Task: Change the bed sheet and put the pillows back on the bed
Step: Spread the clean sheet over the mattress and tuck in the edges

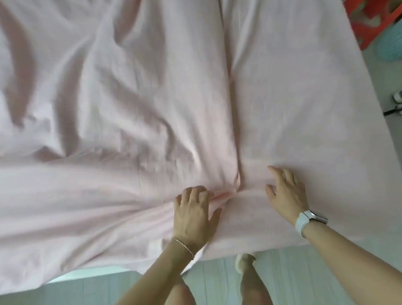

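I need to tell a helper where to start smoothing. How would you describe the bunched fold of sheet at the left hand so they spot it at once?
Start from the pink sheet covering the bed, then its near edge where both hands rest. Between the left hand and the right hand lies the bunched fold, pinched by the left fingers. Creases fan out from it, unlike the flat cloth to its right.

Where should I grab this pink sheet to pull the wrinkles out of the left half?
Probably the loose near hem of the pink sheet, left of your left hand. There it hangs past the bed edge, so fingers can curl under from the floor side. The folds fan leftward from the bunch at that hand; your right hand rests on the smoother half.
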The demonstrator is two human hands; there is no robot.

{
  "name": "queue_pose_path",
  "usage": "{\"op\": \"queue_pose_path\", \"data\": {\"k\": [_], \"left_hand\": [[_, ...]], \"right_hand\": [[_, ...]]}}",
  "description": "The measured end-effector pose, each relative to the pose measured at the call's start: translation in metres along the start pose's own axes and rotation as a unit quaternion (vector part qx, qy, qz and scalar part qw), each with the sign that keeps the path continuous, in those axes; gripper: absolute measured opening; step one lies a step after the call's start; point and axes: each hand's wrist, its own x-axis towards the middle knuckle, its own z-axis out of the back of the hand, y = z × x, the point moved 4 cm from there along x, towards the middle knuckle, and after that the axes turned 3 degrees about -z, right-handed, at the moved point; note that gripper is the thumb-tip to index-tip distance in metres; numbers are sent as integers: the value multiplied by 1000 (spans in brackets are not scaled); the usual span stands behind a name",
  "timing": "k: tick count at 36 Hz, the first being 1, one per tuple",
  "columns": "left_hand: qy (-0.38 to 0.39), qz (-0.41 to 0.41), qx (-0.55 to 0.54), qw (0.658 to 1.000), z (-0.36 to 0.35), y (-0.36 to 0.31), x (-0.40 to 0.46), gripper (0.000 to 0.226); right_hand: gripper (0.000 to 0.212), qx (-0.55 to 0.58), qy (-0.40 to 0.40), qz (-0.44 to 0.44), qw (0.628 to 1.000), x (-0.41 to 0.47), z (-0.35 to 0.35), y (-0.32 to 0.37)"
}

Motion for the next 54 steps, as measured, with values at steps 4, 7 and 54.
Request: {"op": "queue_pose_path", "data": {"k": [4, 7, 54], "left_hand": [[36, -57, -46, 997, -40, -60, 14, 26], [102, -1, 43, 994, -79, -79, 24, 63], [128, 227, -11, 965, -230, -351, -32, 57]], "right_hand": [[66, -26, 68, -2, 997, 11, -5, -46], [54, -44, 46, 113, 992, 24, -12, -60], [42, 9, 209, 78, 975, -31, 40, -373]]}}
